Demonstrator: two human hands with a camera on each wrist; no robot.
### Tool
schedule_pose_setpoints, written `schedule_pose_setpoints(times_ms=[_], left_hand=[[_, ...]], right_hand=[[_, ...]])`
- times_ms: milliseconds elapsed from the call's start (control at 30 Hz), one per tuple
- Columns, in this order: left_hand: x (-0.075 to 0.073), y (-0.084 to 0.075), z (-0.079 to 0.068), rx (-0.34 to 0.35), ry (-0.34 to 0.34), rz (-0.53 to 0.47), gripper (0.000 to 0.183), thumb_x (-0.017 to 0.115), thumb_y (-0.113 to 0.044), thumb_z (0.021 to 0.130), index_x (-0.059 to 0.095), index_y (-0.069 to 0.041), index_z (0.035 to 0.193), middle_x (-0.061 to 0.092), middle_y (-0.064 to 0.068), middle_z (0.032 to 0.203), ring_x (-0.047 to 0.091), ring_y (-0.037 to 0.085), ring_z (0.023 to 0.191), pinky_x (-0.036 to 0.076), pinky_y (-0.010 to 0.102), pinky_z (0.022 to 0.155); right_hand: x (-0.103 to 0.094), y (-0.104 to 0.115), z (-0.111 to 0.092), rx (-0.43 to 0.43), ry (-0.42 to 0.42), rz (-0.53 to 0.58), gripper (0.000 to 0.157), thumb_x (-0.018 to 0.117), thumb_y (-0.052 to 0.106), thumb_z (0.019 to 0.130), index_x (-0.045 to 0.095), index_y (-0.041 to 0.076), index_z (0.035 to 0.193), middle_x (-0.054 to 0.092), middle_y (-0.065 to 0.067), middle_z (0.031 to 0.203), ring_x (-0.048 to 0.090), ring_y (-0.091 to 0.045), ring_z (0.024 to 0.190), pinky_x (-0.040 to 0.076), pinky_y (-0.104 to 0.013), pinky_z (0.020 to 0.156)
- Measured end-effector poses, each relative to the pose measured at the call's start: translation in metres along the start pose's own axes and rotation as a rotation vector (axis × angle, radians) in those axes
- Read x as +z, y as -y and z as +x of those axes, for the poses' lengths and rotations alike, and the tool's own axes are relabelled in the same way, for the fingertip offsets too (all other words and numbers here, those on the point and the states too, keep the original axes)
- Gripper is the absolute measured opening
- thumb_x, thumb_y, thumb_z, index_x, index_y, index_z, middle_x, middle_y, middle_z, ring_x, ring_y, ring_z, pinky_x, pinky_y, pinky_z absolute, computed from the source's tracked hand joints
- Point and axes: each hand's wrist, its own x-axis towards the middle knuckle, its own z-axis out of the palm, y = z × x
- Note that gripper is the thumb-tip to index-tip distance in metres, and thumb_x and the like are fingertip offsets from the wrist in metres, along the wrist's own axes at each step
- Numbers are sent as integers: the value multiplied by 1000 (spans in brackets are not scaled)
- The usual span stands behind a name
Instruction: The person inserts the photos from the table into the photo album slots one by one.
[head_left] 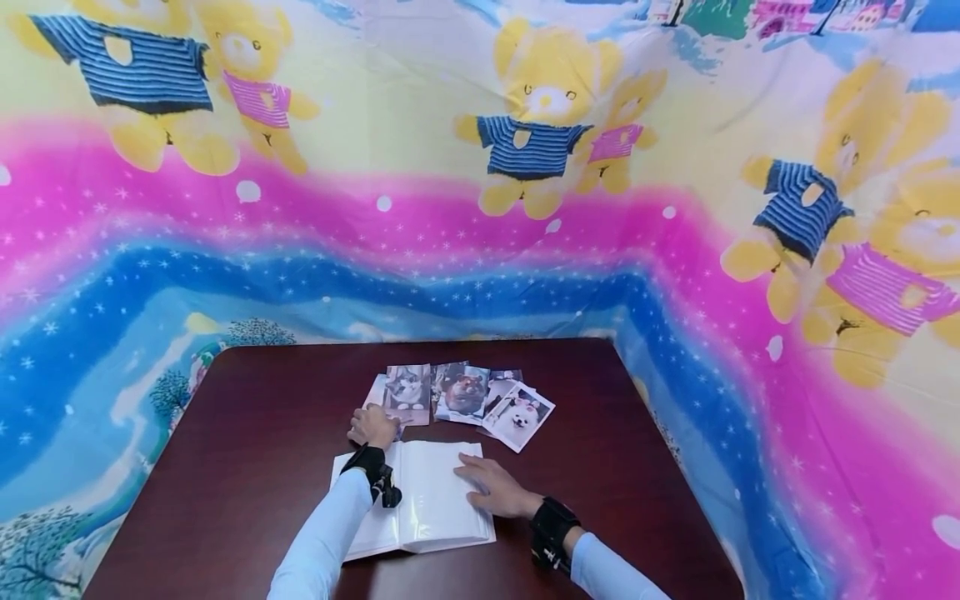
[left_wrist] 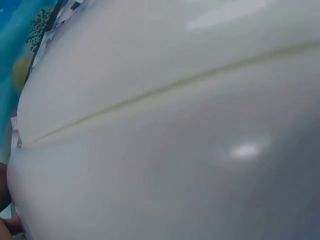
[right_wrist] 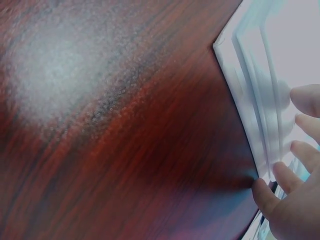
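Observation:
A photo album (head_left: 442,492) lies spread on the table with blank, glossy sleeve pages. My left hand (head_left: 373,427) is just past its upper left edge, at the lower end of the leftmost photos (head_left: 375,392); its fingertips are hidden, so whether it pinches a photo is unclear. In the left wrist view the album pages (left_wrist: 150,165) fill nearly everything, with a bit of the hand (left_wrist: 4,187) at the edge. My right hand (head_left: 495,487) rests on the right page's outer side, fingers spread. The right wrist view shows those fingers (right_wrist: 287,177) against the stacked page edges (right_wrist: 260,100).
Behind the album, several overlapping animal photos lie in a row: a cat photo (head_left: 407,392), a photo of a brown animal (head_left: 463,394) and a white dog photo (head_left: 519,418). The dark wooden table (head_left: 255,450) meets a bear-printed cloth (head_left: 420,225) at its back and sides.

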Motion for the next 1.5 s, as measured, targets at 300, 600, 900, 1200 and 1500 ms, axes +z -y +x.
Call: schedule_pose_setpoints(times_ms=[300,600,900,1200,1500], left_hand=[[9,-4,3,-66,56,-29,69,75,-28,85,43,20,124,46,44,118,46,57,113,35,68,95],[-1,-8,-2,91,-46,-139,19,58,-13,91,60,4,82,57,28,89,55,47,90,44,52,71],[-39,-1,-10,152,14,-427,23,55,-11,97,68,7,104,69,18,84,63,38,86,44,51,85],[-59,14,-54,118,167,-749,28,58,-9,99,62,12,117,68,20,96,63,18,78,52,33,75],[-55,16,-97,211,312,-745,31,58,-10,99,61,13,119,68,18,96,68,29,86,55,47,82]], right_hand=[[4,-1,1,-68,-29,-80,46,58,10,95,53,0,140,37,-22,152,36,-38,138,30,-51,111],[7,-7,1,23,-36,-76,46,59,15,97,54,8,142,36,-12,156,37,-33,137,31,-52,109],[-6,0,13,58,-90,-97,36,62,16,95,64,13,131,50,-11,143,44,-32,123,38,-48,99],[-13,14,49,70,-300,352,43,51,18,104,46,-11,135,64,-19,113,63,-33,102,52,-42,86],[-27,36,57,161,-356,849,44,56,2,100,40,-17,135,64,-24,97,59,-15,79,52,-31,72]])
